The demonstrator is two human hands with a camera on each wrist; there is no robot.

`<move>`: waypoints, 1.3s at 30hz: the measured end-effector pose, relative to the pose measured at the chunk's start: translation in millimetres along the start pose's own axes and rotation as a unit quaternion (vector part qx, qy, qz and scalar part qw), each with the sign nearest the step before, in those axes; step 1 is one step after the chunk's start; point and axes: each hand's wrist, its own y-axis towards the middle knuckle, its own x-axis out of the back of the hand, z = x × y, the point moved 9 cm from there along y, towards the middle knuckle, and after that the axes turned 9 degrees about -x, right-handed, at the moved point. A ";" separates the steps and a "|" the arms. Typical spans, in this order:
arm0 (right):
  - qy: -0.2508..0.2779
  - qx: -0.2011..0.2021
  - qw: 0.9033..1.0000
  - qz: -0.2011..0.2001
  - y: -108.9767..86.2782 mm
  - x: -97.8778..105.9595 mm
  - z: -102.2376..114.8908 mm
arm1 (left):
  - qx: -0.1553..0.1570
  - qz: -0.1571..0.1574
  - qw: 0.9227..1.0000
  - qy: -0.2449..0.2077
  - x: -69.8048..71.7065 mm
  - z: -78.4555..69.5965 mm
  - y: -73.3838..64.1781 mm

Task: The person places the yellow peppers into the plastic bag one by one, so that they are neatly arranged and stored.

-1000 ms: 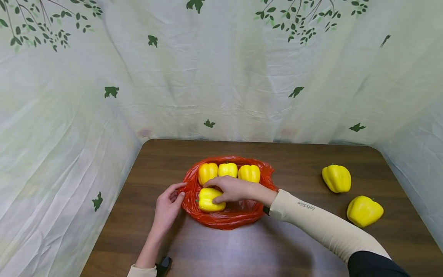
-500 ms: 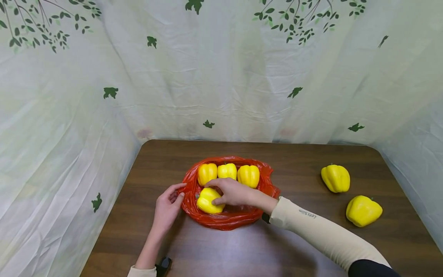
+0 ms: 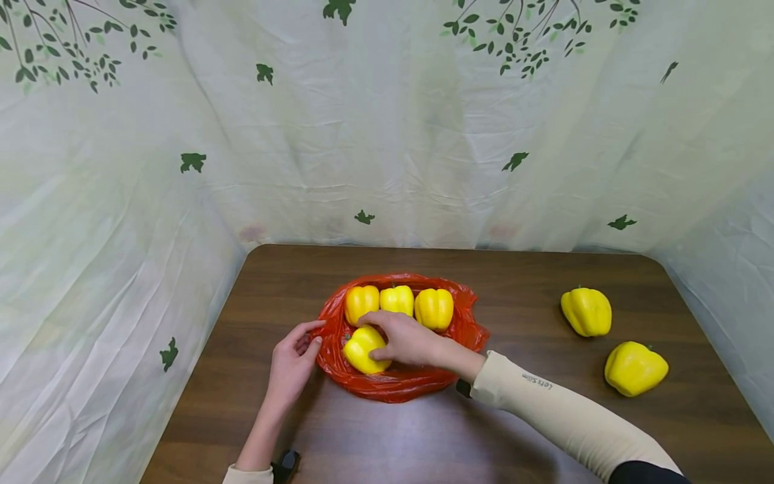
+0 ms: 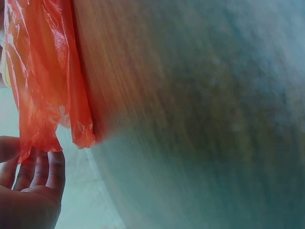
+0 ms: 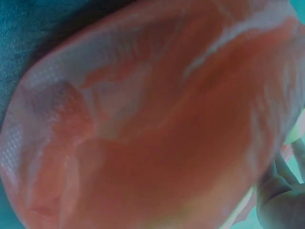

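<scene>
A red plastic bag (image 3: 396, 388) lies on the table with its mouth spread wide. My right hand (image 3: 408, 338) reaches into it and grips a yellow bell pepper (image 3: 363, 351) near the front left of the opening. Behind that hand, three more yellow bell peppers sit in a row along the bag's back side: a left one (image 3: 361, 304), a middle one (image 3: 396, 298) and a right one (image 3: 434, 309). At the bag's left rim, my left hand (image 3: 291, 366) pinches the red plastic between thumb and fingers, also visible in the left wrist view.
Two yellow bell peppers lie on the table's right side, one farther back (image 3: 586, 312) and one nearer (image 3: 636, 369). The brown wooden table (image 3: 496, 275) meets a pale curtain (image 3: 393, 134) with leaf prints behind it.
The gripped pepper has turned within my right hand and shifted slightly left, its stem end swinging toward the back. My left hand stays at the bag's rim.
</scene>
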 end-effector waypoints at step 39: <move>0.038 -0.076 0.990 -0.112 -12.6 2.2 -4.5 | 0.006 0.002 1.000 -0.008 -1.4 1.5 -1.3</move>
